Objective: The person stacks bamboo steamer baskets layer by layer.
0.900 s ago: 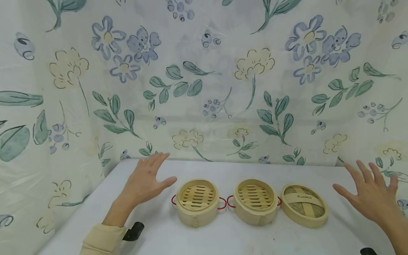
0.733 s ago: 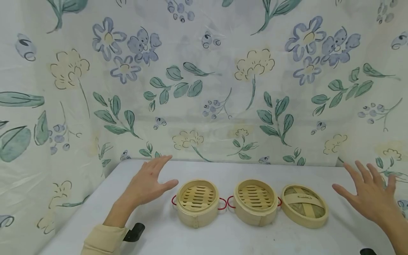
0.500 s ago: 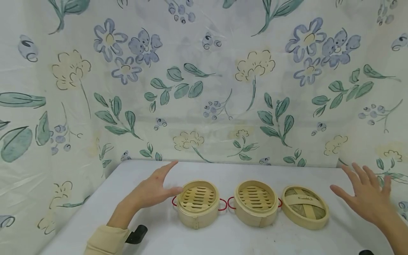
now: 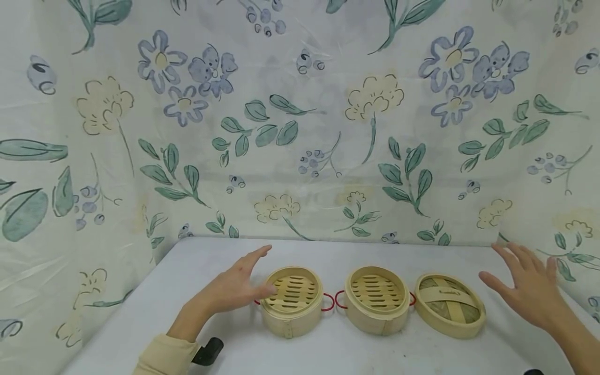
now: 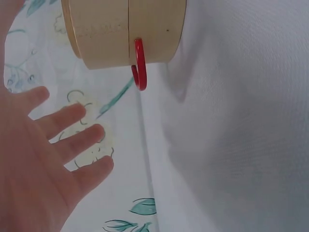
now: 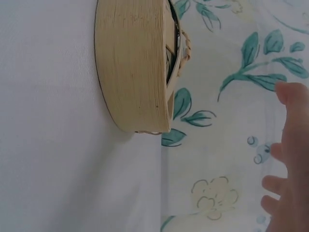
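left hand flat, fingers spread, right hand likewise

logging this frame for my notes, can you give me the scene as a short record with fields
left hand: left hand, fingers straight, at the rim of the left steamer basket; contact unclear
right hand: right hand, fingers spread, holds nothing, right of the lid
middle: second steamer basket, red handles
lid: lies woven side up, beside the second basket
surface: white table
backdrop: floral cloth

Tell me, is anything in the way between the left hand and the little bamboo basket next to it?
No, nothing visible is. The left hand is open right beside the left steamer basket, its thumb by the rim above the red handle. Only bare white table lies around them.
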A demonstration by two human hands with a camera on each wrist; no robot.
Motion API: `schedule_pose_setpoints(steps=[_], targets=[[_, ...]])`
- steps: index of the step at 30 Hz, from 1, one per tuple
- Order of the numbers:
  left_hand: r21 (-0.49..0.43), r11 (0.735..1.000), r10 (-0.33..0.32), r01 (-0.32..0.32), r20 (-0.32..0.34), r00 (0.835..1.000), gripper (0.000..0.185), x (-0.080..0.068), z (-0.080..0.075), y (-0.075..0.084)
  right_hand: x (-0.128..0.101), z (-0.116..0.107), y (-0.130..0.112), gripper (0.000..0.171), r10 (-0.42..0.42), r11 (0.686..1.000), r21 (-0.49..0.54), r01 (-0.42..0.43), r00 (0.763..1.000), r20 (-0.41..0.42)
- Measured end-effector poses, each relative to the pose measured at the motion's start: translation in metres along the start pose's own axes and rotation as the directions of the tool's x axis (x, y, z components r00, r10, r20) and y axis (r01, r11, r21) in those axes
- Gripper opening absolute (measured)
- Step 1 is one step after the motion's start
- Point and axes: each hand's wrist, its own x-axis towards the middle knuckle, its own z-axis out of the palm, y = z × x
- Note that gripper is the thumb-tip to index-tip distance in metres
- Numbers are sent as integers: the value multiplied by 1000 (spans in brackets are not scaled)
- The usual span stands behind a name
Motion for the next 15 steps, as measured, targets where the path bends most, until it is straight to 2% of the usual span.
schedule_pose_setpoints(steps=[11,15], targets=[[-46,999,12,-11,33,999,93,0,4,0,0,9,-4,72,-50,992,114,48,999,13],[-87,996,1,5,62,998,93,0,7,0,2,13,-9,75,-45,979,201,28,996,76]])
